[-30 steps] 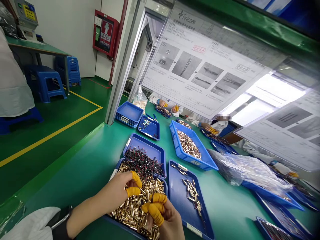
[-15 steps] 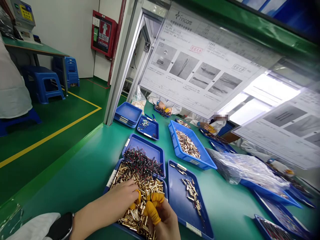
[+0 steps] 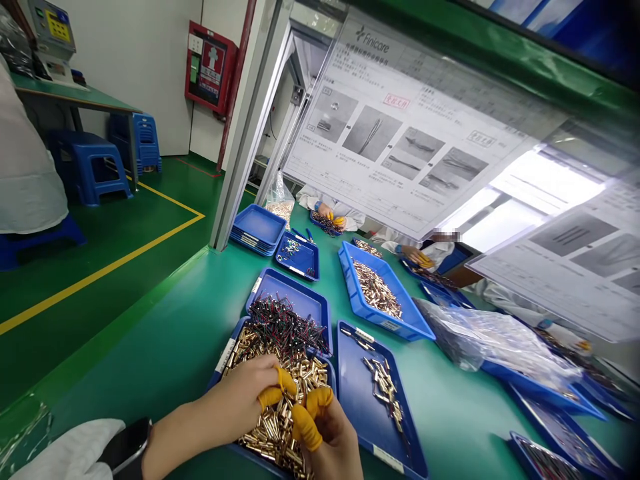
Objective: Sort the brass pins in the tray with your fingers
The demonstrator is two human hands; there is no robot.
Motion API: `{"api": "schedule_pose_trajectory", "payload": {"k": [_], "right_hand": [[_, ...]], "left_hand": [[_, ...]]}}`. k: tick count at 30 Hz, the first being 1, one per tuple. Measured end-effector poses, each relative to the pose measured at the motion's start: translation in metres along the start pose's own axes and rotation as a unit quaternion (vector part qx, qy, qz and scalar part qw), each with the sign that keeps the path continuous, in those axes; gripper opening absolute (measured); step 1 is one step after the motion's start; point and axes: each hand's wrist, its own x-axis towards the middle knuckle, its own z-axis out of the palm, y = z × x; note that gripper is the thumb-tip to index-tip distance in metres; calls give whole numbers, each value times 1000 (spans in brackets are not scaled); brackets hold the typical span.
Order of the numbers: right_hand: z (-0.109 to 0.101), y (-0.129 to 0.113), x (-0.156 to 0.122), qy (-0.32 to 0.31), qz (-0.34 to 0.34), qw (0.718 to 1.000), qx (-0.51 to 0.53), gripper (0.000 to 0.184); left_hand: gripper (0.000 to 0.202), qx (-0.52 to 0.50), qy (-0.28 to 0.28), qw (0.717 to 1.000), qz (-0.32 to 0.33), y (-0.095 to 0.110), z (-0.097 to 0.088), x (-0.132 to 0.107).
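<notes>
Gold-coloured tubes (image 3: pixel 270 435) are lying in a blue tray (image 3: pixel 215 381) beneath the left hand (image 3: pixel 256 385) and right hand (image 3: pixel 330 430), fingers curled, any grip indiscernible.

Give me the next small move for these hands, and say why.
Probably bring the left hand in to meet the right hand: their yellow-covered fingertips are close together above the gold tubes, with dark wires just beyond. Whatever they pinch is too small to make out.
</notes>
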Motion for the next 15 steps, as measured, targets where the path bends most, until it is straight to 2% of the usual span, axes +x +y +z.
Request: {"api": "schedule_pose_trajectory", "payload": {"k": [1, 3, 6, 8, 15], "right_hand": [[0, 1, 0, 1, -10, 1000, -4, 31], [-2, 4, 1, 1, -29, 999, -29, 27], [-4, 8, 2, -2, -43, 996, -77, 23], [-5, 9, 2, -4, -51, 994, -95, 20], [-5, 8, 2, -14, -82, 989, -120, 18]], "left_hand": [[30, -73, 26, 996, -32, -1, 1, 2], [21, -204, 65, 972, -93, -3, 3, 6], [15, -322, 83, 933, -138, -8, 4, 9], [18, -357, 84, 920, -141, -10, 3, 10], [24, -389, 69, 906, -148, -12, 4, 12]]}}
